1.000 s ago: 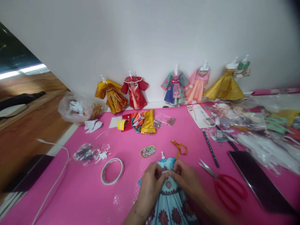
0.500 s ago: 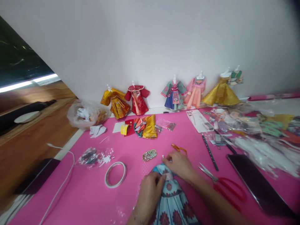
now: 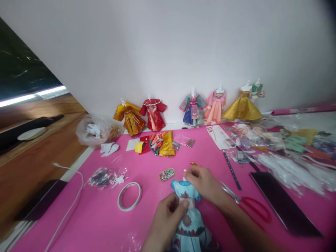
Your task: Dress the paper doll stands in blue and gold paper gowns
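Note:
A small light blue doll dress [image 3: 193, 218] with dark red flower patterns is between my hands at the bottom centre. My left hand [image 3: 169, 217] pinches it at the pale waist band, thumb in front. At the neck, my right hand [image 3: 202, 182] has its fingers closed by the white peg-like top of the doll form [image 3: 184, 174]. Part of the right shoulder is hidden behind those fingers. Just left of the neck lies an oval case [image 3: 167, 174] of multicoloured beads or sequins. Red-handled scissors [image 3: 246, 203] lie beyond my right forearm.
Dressed doll forms, including a red one [image 3: 153, 113], lean on the wall. A tape roll [image 3: 140, 196], folded cloth [image 3: 167, 143], plastic bag [image 3: 90, 131], dotted pencil [image 3: 232, 170] and dark flat case [image 3: 285, 204] surround the work. Plastic-wrapped pieces [image 3: 278, 171] pile up at right.
The dress stands more upright, its blue neckline and both sleeves now showing more. My right hand has moved slightly up and right at the neck; my left still grips the waist. The view has shifted slightly.

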Tool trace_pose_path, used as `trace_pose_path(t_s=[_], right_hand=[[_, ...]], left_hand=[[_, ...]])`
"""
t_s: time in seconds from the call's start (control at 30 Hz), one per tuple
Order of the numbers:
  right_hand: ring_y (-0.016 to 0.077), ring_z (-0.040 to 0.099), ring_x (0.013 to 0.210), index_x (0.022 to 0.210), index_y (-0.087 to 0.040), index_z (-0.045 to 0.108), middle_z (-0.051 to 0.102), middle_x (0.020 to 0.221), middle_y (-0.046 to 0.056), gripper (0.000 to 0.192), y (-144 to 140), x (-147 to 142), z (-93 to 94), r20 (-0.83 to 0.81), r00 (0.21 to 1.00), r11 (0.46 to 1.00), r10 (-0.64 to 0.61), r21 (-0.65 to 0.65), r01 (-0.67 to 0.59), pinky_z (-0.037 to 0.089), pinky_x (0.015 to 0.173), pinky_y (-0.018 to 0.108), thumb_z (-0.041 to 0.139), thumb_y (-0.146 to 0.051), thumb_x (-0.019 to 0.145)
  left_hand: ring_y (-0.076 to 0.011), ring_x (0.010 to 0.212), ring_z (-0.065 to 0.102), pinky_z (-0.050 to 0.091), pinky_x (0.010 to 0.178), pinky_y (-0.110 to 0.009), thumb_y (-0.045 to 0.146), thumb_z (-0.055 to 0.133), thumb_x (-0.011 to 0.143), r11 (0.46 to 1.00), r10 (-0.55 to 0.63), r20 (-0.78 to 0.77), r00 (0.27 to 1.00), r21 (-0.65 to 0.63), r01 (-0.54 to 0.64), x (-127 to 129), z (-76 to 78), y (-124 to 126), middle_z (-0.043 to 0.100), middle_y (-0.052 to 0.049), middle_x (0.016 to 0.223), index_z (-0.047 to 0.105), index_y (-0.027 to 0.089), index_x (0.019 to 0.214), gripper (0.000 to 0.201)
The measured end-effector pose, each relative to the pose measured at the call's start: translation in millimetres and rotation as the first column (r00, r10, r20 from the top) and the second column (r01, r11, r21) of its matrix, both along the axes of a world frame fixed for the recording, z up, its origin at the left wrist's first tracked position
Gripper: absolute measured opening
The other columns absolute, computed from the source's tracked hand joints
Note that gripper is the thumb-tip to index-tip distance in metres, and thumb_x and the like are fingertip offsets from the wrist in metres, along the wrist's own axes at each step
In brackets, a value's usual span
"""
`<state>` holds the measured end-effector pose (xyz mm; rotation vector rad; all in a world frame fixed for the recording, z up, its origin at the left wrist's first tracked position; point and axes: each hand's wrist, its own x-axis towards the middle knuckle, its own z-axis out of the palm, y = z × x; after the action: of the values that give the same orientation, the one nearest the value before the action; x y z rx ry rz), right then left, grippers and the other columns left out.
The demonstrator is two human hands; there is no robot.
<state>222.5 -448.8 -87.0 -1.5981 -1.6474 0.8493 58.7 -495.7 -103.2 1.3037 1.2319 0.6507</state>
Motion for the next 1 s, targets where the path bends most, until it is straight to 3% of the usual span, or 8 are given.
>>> trace_pose_path(t_s=[0.1,0.23,0.37,0.47,0.6,0.7,0.83,1.0], right_hand=[[0.0091,0.039,0.047,0.053,-0.021,0.045,0.044,0.046,-0.008,0.032,-17,-1,30.9,-0.139,0.99,0.997,-0.014,0.069,0.024,0.041,0.062,0.025,0.053,-0.034,0.081],[0.0092,0.039,0.051,0.058,-0.02,0.049,0.043,0.053,-0.007,0.029,-31,8,60.9,-0.224,0.972,0.993,0.072,0.112,-0.048,0.03,0.049,0.023,0.055,-0.035,0.083],[0.0095,0.04,0.055,0.067,-0.019,0.056,0.045,0.059,-0.006,0.025,-33,22,88.2,-0.179,0.97,0.981,0.162,0.131,-0.14,0.031,0.051,0.022,0.055,-0.035,0.086],[0.0099,0.04,0.054,0.063,-0.02,0.055,0.044,0.057,-0.006,0.025,-32,28,109.0,-0.083,0.988,0.971,0.127,0.213,-0.107,0.031,0.05,0.023,0.059,-0.033,0.084],[0.0105,0.042,0.054,0.061,-0.021,0.05,0.049,0.057,-0.005,0.022,-33,23,122.8,0.091,0.996,0.898,-0.021,0.44,-0.021,0.031,0.053,0.024,0.06,-0.025,0.08],[0.0118,0.047,0.055,0.061,-0.021,0.049,0.056,0.06,-0.003,0.022,-31,16,120.3,0.18,0.979,0.857,-0.091,0.515,-0.015,0.032,0.054,0.026,0.059,-0.025,0.081],[0.0138,0.051,0.056,0.062,-0.022,0.051,0.059,0.06,-0.002,0.02,-26,6,115.2,0.275,0.951,0.855,-0.14,0.519,-0.025,0.029,0.053,0.027,0.058,-0.026,0.081],[0.0133,0.048,0.051,0.065,-0.022,0.054,0.056,0.056,-0.002,0.015,-20,0,124.0,0.411,0.894,0.862,-0.176,0.502,-0.061,0.025,0.052,0.029,0.057,-0.024,0.079]], left_hand=[[-0.0136,0.055,0.057,0.045,0.056,-0.025,0.047,0.065,0.08,0.999,-0.027,0.117,0.993,-0.032,0.031,0,20.6,-4,0.061,0.0,0.073,0.062,0.016,0.085,0.032],[-0.0129,0.051,0.059,0.048,0.05,-0.024,0.037,0.068,0.077,1.0,-0.022,0.133,0.991,-0.008,0.023,3,47.1,-5,0.062,0.0,0.073,0.062,0.017,0.082,0.021],[-0.0121,0.048,0.058,0.048,0.045,-0.023,0.035,0.073,0.073,0.999,-0.049,0.17,0.984,0.022,0.046,8,70.0,2,0.062,0.0,0.072,0.063,0.016,0.079,0.022],[-0.0118,0.047,0.058,0.051,0.048,-0.025,0.038,0.074,0.072,0.992,-0.124,0.213,0.969,0.049,0.116,10,79.7,14,0.065,-0.001,0.074,0.067,0.014,0.081,0.026],[-0.021,0.079,0.066,0.055,0.078,-0.033,0.034,0.076,0.072,0.955,-0.098,0.197,0.975,0.295,0.036,15,76.0,27,0.072,-0.007,0.092,0.072,0.016,0.094,0.029],[-0.0267,0.099,0.063,0.049,0.093,-0.038,0.025,0.076,0.07,0.902,0.002,0.1,0.995,0.43,-0.046,20,64.0,28,0.072,-0.007,0.102,0.07,0.019,0.104,0.035],[-0.0271,0.104,0.062,0.047,0.096,-0.039,0.013,0.069,0.069,0.857,0.115,0.021,0.993,0.503,-0.11,26,49.7,24,0.072,-0.006,0.106,0.069,0.022,0.105,0.037],[-0.0286,0.108,0.062,0.045,0.099,-0.039,0.019,0.065,0.076,0.864,0.09,0.113,0.99,0.485,-0.134,24,46.6,21,0.072,-0.008,0.112,0.07,0.02,0.108,0.032]])
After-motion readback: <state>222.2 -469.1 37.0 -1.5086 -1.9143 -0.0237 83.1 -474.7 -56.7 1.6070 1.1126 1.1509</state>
